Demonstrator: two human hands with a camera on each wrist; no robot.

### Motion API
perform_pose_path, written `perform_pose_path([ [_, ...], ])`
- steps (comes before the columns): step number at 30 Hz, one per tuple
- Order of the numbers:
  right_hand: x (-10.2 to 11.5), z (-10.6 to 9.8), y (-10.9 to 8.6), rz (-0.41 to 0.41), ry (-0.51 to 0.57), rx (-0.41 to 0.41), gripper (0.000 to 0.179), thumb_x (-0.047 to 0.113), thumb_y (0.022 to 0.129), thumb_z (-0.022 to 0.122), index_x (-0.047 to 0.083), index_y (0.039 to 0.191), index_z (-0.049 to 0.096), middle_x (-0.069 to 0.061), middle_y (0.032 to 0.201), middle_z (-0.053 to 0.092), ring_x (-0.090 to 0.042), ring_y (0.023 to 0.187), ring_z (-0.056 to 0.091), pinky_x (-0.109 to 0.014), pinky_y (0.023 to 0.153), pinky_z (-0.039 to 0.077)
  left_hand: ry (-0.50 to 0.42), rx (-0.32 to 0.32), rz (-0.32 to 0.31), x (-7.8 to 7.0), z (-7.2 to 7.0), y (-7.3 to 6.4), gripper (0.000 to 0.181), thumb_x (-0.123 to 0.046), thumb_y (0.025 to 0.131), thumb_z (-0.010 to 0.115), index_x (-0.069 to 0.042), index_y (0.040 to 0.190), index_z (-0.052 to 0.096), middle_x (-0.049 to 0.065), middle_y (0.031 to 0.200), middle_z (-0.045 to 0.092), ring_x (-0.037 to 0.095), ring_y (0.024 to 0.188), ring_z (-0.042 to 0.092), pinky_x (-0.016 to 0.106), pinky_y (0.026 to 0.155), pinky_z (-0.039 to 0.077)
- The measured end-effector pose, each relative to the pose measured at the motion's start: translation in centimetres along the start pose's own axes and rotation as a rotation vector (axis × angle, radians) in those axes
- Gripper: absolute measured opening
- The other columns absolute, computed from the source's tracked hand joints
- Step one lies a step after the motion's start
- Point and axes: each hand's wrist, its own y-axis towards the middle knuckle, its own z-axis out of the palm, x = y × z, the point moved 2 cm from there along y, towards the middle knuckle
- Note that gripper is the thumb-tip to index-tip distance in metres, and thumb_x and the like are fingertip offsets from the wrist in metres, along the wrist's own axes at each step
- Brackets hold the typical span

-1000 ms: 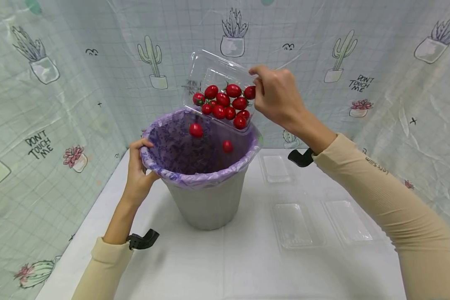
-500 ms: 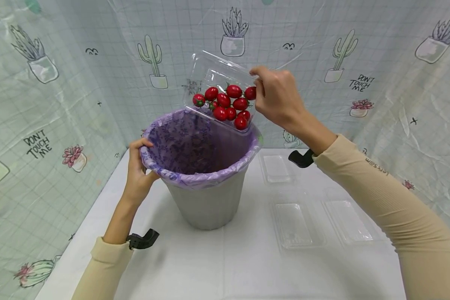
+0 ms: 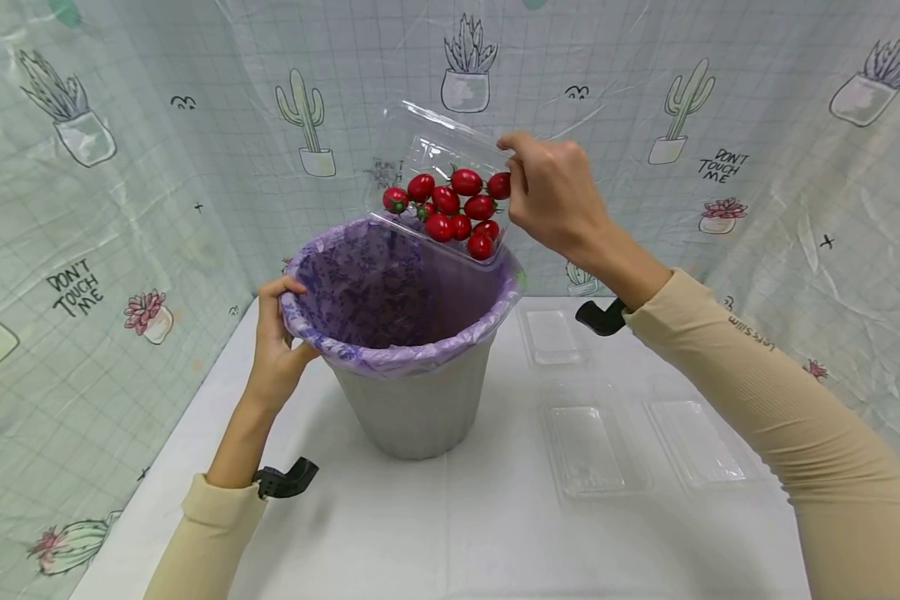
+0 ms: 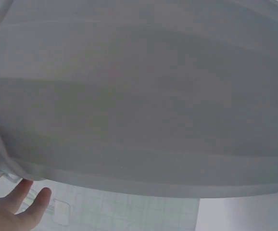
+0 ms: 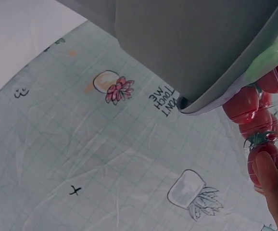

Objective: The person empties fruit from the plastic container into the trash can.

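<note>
My right hand [image 3: 558, 192] grips the right end of a clear plastic tray [image 3: 431, 125], tilted over the far rim of a bin. Several red cherry tomatoes [image 3: 446, 200] lie against the tray's lower side; in the right wrist view the thumb presses by a tomato [image 5: 263, 161] with a green stem. The grey bin [image 3: 420, 408] stands upright, its rim covered by a purple patterned bin liner [image 3: 412, 360]. With fingers over the left rim and thumb outside, my left hand [image 3: 279, 346] holds the bin. The bin's bottom is hidden in shadow.
Three clear plastic trays lie on the white table to the right of the bin: a rear tray [image 3: 557, 337], a front tray [image 3: 588, 450] and a right tray [image 3: 697, 442]. A patterned curtain [image 3: 390, 50] encloses the back and sides.
Two tomatoes falling into the bin a second ago are out of sight, and one more has left the tray's lower edge. Both hands and the tray stay almost still.
</note>
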Motion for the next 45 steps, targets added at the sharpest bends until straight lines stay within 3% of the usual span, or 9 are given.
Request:
perform_pose_path([
  [6, 0.06, -0.09, 0.03, -0.007, -0.003, 0.000, 0.029, -0.006, 0.096, 0.046, -0.011, 0.114, 0.068, -0.023, 0.078, 0.072, -0.033, 0.055, 0.058, -0.034, 0.056, 0.037, 0.010, 0.006, 0.011, -0.07, -0.01, -0.01, 0.085, -0.055, 0.080, 0.085, -0.005, 0.132, 0.040, 0.010, 0.136, 0.040, 0.024, 0.120, 0.045, 0.026, 0.101, 0.038],
  [15, 0.20, -0.27, 0.00, -0.017, -0.006, -0.007, 0.030, -0.006, 0.096, 0.046, -0.012, 0.115, 0.068, -0.023, 0.078, 0.072, -0.033, 0.054, 0.058, -0.034, 0.055, 0.037, 0.003, 0.000, 0.010, -0.20, 0.17, -0.05, 0.092, -0.056, 0.077, 0.086, 0.000, 0.131, 0.037, 0.011, 0.134, 0.041, 0.026, 0.117, 0.046, 0.026, 0.100, 0.039],
  [30, 0.43, -0.30, -0.09, -0.042, 0.014, -0.035, 0.029, -0.006, 0.097, 0.046, -0.011, 0.115, 0.068, -0.023, 0.082, 0.074, -0.035, 0.064, 0.069, -0.041, 0.057, 0.048, 0.021, 0.011, 0.029, -0.23, 0.17, -0.02, 0.085, -0.051, 0.082, 0.084, -0.001, 0.133, 0.038, 0.013, 0.134, 0.042, 0.024, 0.117, 0.049, 0.024, 0.099, 0.041],
  [45, 0.36, -0.28, -0.33, -0.047, 0.006, -0.040, 0.029, -0.006, 0.097, 0.047, -0.012, 0.116, 0.068, -0.024, 0.080, 0.072, -0.036, 0.062, 0.066, -0.041, 0.056, 0.047, 0.025, 0.008, 0.015, -0.17, 0.08, -0.09, 0.083, -0.050, 0.083, 0.085, -0.003, 0.133, 0.039, 0.011, 0.134, 0.041, 0.025, 0.116, 0.048, 0.024, 0.099, 0.041],
])
